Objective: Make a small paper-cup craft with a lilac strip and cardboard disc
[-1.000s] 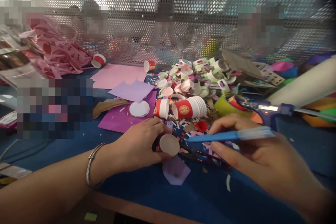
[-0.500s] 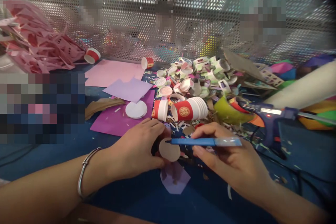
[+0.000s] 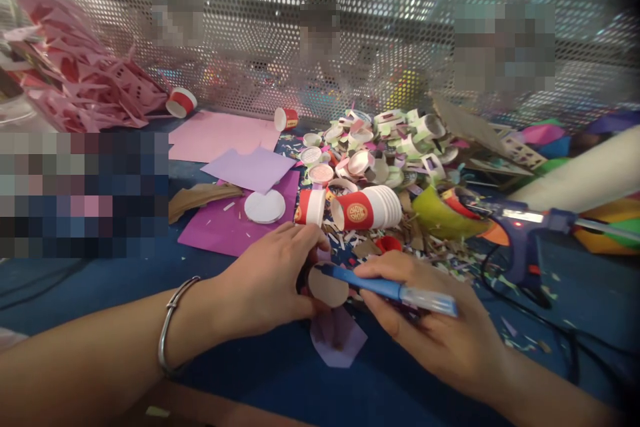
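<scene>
My left hand (image 3: 280, 273) curls around the edge of a round beige disc (image 3: 327, 285), thumb on the near side and fingers at the far side. I cannot tell whether it is a flat card piece or the end of a cup. Between the fingers of my right hand (image 3: 425, 320) is a blue pen (image 3: 373, 281) with a clear cap on its back end. Its tip is at the disc's upper edge; contact is unclear. A cut piece of lilac paper (image 3: 343, 343) shows just below the disc. Beyond my left fingers lies a red-and-white paper cup (image 3: 311, 205).
A stack of paper cups (image 3: 367, 208) lies before a heap of cut cup pieces (image 3: 370, 147). White paper discs (image 3: 265, 206) rest on purple paper (image 3: 215, 233). On the right stand a glue gun (image 3: 520, 233) and its cable. Perforated metal (image 3: 250, 13) rises behind.
The pen has tilted, its back end dropping lower, and my right hand has moved slightly down. My left hand keeps its hold on the disc. The whole view has shifted a little.
</scene>
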`<state>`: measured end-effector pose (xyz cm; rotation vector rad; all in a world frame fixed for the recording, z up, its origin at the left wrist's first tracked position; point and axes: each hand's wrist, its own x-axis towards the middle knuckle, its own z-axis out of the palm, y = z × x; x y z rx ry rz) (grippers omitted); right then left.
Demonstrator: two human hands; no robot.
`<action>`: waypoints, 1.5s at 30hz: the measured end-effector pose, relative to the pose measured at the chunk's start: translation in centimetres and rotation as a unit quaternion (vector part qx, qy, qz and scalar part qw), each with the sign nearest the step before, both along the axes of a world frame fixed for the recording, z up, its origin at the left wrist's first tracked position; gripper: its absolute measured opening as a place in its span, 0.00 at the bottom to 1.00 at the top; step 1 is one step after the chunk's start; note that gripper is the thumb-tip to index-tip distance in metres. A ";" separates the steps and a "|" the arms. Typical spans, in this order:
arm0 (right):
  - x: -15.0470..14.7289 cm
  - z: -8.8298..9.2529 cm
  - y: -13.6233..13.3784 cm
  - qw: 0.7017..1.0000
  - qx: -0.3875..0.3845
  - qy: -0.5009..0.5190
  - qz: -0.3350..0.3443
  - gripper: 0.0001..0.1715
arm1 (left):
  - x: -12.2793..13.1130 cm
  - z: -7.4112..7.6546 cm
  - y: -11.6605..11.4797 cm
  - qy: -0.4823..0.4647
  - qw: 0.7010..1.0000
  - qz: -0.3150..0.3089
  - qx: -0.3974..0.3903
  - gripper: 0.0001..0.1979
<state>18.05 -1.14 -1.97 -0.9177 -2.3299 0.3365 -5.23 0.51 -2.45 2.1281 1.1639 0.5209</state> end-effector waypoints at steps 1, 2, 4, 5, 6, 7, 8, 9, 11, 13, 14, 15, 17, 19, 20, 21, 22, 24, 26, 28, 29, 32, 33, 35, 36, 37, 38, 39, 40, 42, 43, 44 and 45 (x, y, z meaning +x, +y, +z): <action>0.1 -0.1 0.0 1.000 0.015 -0.006 0.011 0.14 | 0.0 0.0 0.0 -0.002 1.000 -0.002 0.001 0.23; 0.2 -0.2 -0.1 0.999 0.027 -0.013 0.021 0.15 | 0.0 0.0 -0.1 -0.004 1.000 -0.005 0.003 0.23; 0.4 -0.3 -0.1 0.998 0.049 -0.033 0.037 0.18 | -0.1 -0.1 -0.1 -0.011 1.000 -0.010 0.010 0.24; 0.6 -0.3 -0.2 0.996 0.059 -0.045 0.040 0.20 | -0.1 -0.1 -0.1 -0.012 1.000 -0.011 0.013 0.25; 0.7 -0.3 -0.3 0.995 0.068 -0.057 0.042 0.21 | -0.1 -0.2 -0.1 -0.013 1.000 -0.013 0.013 0.26; 0.8 -0.2 -0.3 0.994 0.077 -0.066 0.042 0.21 | -0.2 -0.2 -0.1 -0.013 1.000 -0.014 0.013 0.26; 0.8 -0.1 -0.4 0.993 0.084 -0.071 0.043 0.22 | -0.2 -0.3 -0.1 -0.013 1.000 -0.014 0.012 0.27; 0.8 0.1 -0.5 0.992 0.087 -0.075 0.045 0.22 | -0.3 -0.3 -0.1 -0.012 1.000 -0.014 0.010 0.27; 0.8 0.4 -0.6 0.992 0.087 -0.078 0.052 0.20 | -0.4 -0.4 -0.1 -0.012 1.000 -0.014 0.012 0.27; 0.7 0.9 -0.7 0.990 0.093 -0.085 0.056 0.18 | -0.4 -0.3 -0.2 -0.014 1.000 -0.017 0.015 0.26; 0.7 1.1 -0.8 0.990 0.098 -0.089 0.057 0.17 | -0.5 -0.3 -0.3 -0.015 1.000 -0.021 0.017 0.26; 0.7 1.3 -0.8 0.989 0.101 -0.093 0.054 0.16 | -0.5 -0.2 -0.3 -0.017 0.999 -0.024 0.019 0.25; 0.6 1.9 -0.9 0.989 0.098 -0.095 0.050 0.14 | -0.5 0.0 -0.4 -0.015 0.999 -0.032 0.022 0.25; 0.3 2.5 -0.9 0.992 0.077 -0.094 0.047 0.13 | -0.4 0.2 -0.4 -0.013 0.999 -0.039 0.030 0.24; 0.1 2.8 -0.8 0.993 0.061 -0.090 0.047 0.12 | -0.4 0.3 -0.4 -0.014 0.998 -0.041 0.034 0.24; -0.1 3.1 -0.7 0.994 0.041 -0.086 0.050 0.10 | -0.4 0.3 -0.4 -0.016 0.998 -0.043 0.037 0.24; -0.3 3.4 -0.6 0.995 0.017 -0.081 0.051 0.09 | -0.4 0.3 -0.3 -0.017 0.998 -0.042 0.039 0.24; -0.7 3.9 -0.3 0.996 -0.036 -0.073 0.049 0.06 | -0.4 0.2 -0.3 -0.016 0.998 -0.040 0.043 0.24; -0.9 4.0 -0.1 0.993 -0.093 -0.063 0.038 0.05 | -0.3 0.0 -0.2 -0.013 0.998 -0.036 0.048 0.25; -1.0 3.9 0.1 0.988 -0.144 -0.051 0.024 0.07 | -0.3 -0.1 -0.2 -0.007 0.998 -0.031 0.051 0.26; -1.1 3.8 0.2 0.985 -0.166 -0.043 0.019 0.08 | -0.3 -0.2 -0.2 -0.004 0.998 -0.029 0.052 0.27; -1.3 3.1 0.5 0.974 -0.227 -0.013 0.011 0.09 | -0.1 -0.2 -0.2 0.008 0.998 -0.024 0.050 0.27; -1.4 2.9 0.6 0.969 -0.246 0.001 0.011 0.09 | -0.1 -0.1 -0.2 0.009 0.998 -0.023 0.051 0.26; -1.7 2.4 0.8 0.960 -0.278 0.034 0.012 0.08 | 0.0 -0.2 -0.2 0.008 0.998 -0.024 0.054 0.24; -1.8 2.2 0.9 0.956 -0.290 0.051 0.013 0.08 | 0.0 -0.2 -0.2 0.004 0.998 -0.025 0.059 0.24; -2.0 1.9 1.0 0.952 -0.298 0.066 0.014 0.08 | 0.0 -0.3 -0.2 0.000 0.998 -0.026 0.065 0.23; -2.1 1.7 1.1 0.951 -0.300 0.077 0.014 0.08 | 0.0 -0.4 -0.2 -0.003 0.997 -0.025 0.072 0.23; -2.1 1.5 1.2 0.951 -0.296 0.084 0.014 0.08 | 0.0 -0.5 -0.2 -0.003 0.997 -0.024 0.077 0.23; -2.2 1.4 1.3 0.954 -0.285 0.086 0.013 0.08 | 0.0 -0.6 -0.2 -0.003 0.997 -0.023 0.080 0.23; -2.1 1.1 1.3 0.965 -0.249 0.082 0.009 0.07 | 0.0 -0.7 -0.2 0.001 0.997 -0.021 0.076 0.24; -2.1 1.0 1.4 0.970 -0.229 0.080 0.005 0.07 | 0.0 -0.7 -0.2 0.001 0.997 -0.020 0.070 0.24; -2.0 1.0 1.4 0.974 -0.210 0.078 0.000 0.06 | 0.0 -0.7 -0.2 0.001 0.998 -0.019 0.062 0.25; -2.0 0.9 1.4 0.978 -0.195 0.076 -0.007 0.06 | 0.0 -0.6 -0.2 -0.002 0.998 -0.017 0.055 0.26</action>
